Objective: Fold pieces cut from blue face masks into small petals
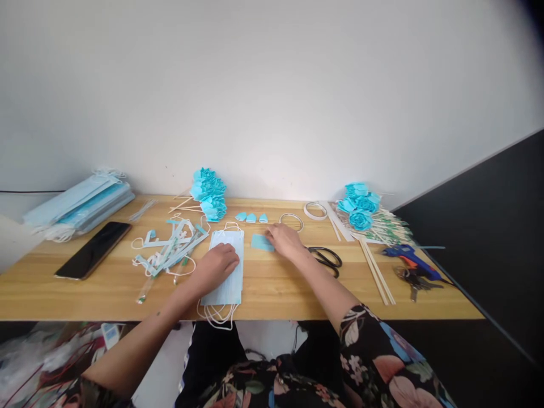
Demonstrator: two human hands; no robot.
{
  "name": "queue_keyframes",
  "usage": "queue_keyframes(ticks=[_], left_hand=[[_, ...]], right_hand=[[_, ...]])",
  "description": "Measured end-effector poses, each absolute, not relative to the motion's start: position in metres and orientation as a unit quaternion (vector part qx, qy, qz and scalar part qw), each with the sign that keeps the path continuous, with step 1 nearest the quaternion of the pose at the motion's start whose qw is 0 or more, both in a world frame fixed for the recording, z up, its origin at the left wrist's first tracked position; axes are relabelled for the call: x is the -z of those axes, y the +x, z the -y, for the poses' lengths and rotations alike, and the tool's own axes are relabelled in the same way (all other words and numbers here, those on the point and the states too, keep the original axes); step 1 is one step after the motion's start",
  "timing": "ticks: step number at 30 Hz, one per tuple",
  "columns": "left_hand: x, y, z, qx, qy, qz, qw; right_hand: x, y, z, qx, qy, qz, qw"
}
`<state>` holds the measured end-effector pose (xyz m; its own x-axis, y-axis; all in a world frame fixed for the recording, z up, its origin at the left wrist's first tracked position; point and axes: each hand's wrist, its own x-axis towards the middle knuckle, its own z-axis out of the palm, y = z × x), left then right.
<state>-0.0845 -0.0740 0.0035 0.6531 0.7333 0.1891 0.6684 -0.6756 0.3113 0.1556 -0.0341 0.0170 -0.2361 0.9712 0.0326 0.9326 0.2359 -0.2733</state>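
My left hand (217, 263) rests on a small stack of light-blue face masks (232, 289), its fingers loosely bent and lying on the top mask. White ear loops spill from both ends of the stack. My right hand (285, 239) is at the right side of a small blue rectangle of mask fabric (259, 242), with fingers and thumb drawn together at its upper corner. Part of that piece is hidden under the hand. Black-handled scissors (334, 258) lie beside my right wrist, partly covered by it. Beyond the rectangle sit three cut petal shapes (251, 217) in a row.
Mask trimmings (170, 249), a phone (93, 249) and a mask pile (80, 204) occupy the left. Blue fabric flowers (208, 190) stand behind. Tape rolls (315, 211), more flowers (360, 220), wooden sticks (376, 272), a glue gun (412, 260) and keys (414, 280) are right.
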Motion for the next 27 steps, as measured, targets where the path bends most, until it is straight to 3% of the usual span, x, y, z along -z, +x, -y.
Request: queue_keyframes(ticks=[6, 12, 18, 24, 27], left_hand=[[-0.01, -0.083, 0.062, -0.151, 0.889, -0.393, 0.178], [-0.029, -0.092, 0.053, -0.204, 0.862, -0.42, 0.195], [-0.025, -0.135, 0.044, -0.164, 0.825, -0.534, 0.093], [-0.011, -0.164, 0.046, -0.122, 0.805, -0.577, 0.068], [-0.016, -0.178, 0.05, -0.161, 0.791, -0.587, 0.062]], right_hand=[[-0.01, 0.173, 0.035, -0.139, -0.604, 0.769, 0.154], [-0.014, 0.188, 0.036, -0.326, -0.527, 0.703, 0.35], [-0.018, 0.179, 0.031, -0.435, -0.481, 0.655, 0.388], [-0.02, 0.166, 0.022, -0.396, -0.47, 0.682, 0.397], [-0.014, 0.164, 0.021, -0.381, -0.478, 0.674, 0.415]])
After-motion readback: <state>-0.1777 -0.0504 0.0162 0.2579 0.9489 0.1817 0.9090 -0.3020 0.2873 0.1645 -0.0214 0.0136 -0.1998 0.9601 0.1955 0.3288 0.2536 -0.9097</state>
